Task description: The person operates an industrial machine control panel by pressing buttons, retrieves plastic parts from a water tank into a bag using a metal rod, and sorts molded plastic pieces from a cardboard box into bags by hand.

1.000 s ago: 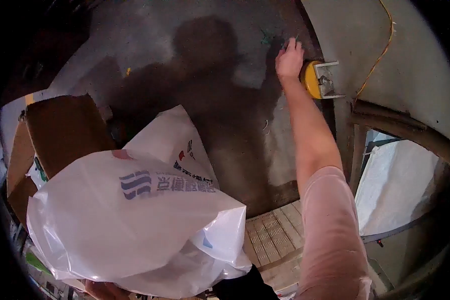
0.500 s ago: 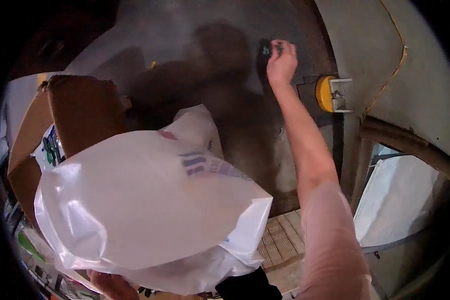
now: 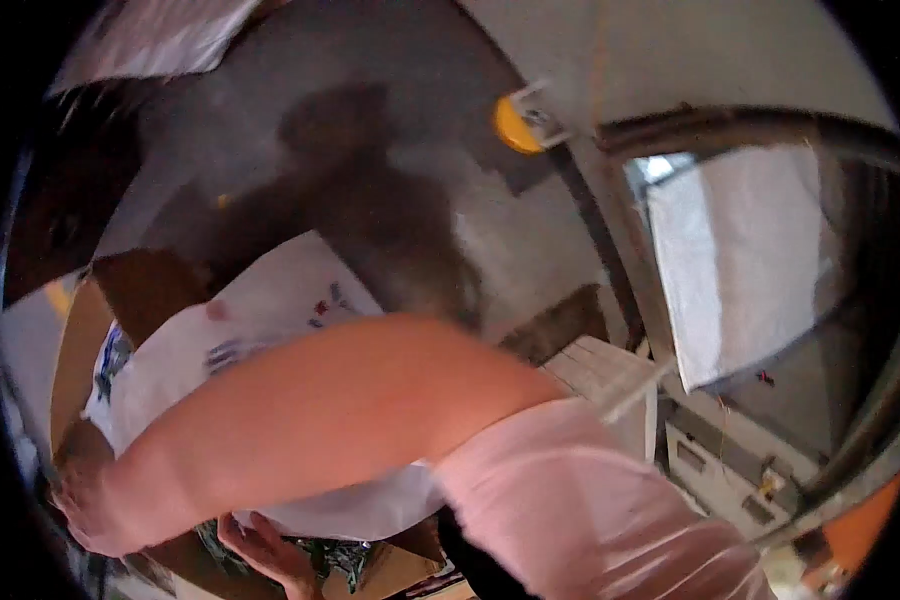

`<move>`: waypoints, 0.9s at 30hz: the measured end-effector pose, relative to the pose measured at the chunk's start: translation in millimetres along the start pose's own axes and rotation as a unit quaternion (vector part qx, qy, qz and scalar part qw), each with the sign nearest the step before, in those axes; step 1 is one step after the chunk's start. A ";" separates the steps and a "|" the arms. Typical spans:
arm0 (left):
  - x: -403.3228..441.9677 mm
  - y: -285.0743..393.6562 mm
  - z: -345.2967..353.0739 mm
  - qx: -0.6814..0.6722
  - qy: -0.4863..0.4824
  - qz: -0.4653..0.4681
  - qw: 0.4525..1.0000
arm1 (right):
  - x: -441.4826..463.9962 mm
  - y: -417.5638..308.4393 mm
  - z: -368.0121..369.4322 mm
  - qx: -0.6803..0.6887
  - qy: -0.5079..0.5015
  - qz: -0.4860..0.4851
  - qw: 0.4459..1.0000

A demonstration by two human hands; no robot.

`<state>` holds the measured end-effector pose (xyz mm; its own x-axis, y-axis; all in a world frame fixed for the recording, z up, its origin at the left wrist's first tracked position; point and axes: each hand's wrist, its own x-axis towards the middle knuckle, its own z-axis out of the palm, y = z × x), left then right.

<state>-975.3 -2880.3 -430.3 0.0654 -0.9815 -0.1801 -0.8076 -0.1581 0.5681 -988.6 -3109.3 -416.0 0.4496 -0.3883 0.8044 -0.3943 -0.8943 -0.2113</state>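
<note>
A white plastic bag (image 3: 300, 285) with dark and red print lies puffed over a brown cardboard box (image 3: 155, 285). My right arm reaches across in front of the bag, hiding much of it. At the lower left, my right hand (image 3: 95, 510) is against the near left side of the box, blurred, its fingers mostly hidden. Just below the bag's near edge is my left hand (image 3: 265, 555), fingers apart and slightly bent, beside dark green shiny items (image 3: 340, 560) inside the box. A small green-and-white packet (image 3: 110, 365) shows at the box's left.
Dark floor (image 3: 270, 190) with shadows spreads beyond the box. A yellow round object (image 3: 518, 125) in a pale bracket sits near the wall base. To the right hangs a white cloth (image 3: 740, 260) by an opening, with a pale slatted surface (image 3: 595, 370) below it.
My right hand has swung from a dark object on the far floor to the box's left side. The view has turned right, and the bag has settled lower. More of my left hand shows.
</note>
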 end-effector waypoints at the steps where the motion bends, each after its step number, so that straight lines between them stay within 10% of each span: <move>1: -0.1 0.0 1.4 -0.036 -0.003 -0.025 0.999 | -13.4 -0.5 -32.9 -0.016 -0.076 0.090 0.993; 3: 1.7 8.7 5.8 -0.069 0.004 -0.083 0.994 | -30.9 -0.8 -75.4 -0.032 -0.150 0.181 0.971; 10: -13.6 -40.6 -16.9 0.169 0.025 0.079 0.982 | -162.0 36.2 -183.1 -0.008 0.231 0.344 0.910; 12: -15.2 -45.2 -22.1 0.197 0.014 0.085 0.977 | -293.8 47.6 -267.0 -0.064 0.319 0.576 0.750; 14: -15.8 -49.8 -25.9 0.229 -0.003 0.087 0.969 | -479.2 28.3 -300.6 -0.206 0.336 0.785 0.478; 18: -20.1 -67.6 -44.9 0.304 -0.054 0.098 0.946 | -759.6 -99.7 -359.4 -0.435 0.139 0.872 0.177; 21: -22.5 -98.5 -68.1 0.386 -0.123 0.123 0.906 | -833.7 -143.1 -400.4 -0.451 -0.167 0.858 0.180; 23: -21.5 -128.6 -90.3 0.453 -0.196 0.168 0.853 | -893.6 -157.4 -415.1 -0.445 -0.144 0.869 0.161; 25: -18.3 -89.4 -67.4 0.367 -0.141 0.113 0.913 | -911.0 -147.1 -425.8 -0.290 0.089 0.950 0.080; 27: -13.0 -58.0 -48.0 0.275 -0.104 0.074 0.953 | -942.5 -149.1 -432.0 -0.302 0.041 0.951 0.062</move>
<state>-901.2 -2863.5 -422.3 -0.1440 -0.9367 -0.3193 -0.9878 0.1164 0.1039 -1699.7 -2514.0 -902.9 -0.8646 0.3600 -0.3505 0.3588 0.9307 0.0710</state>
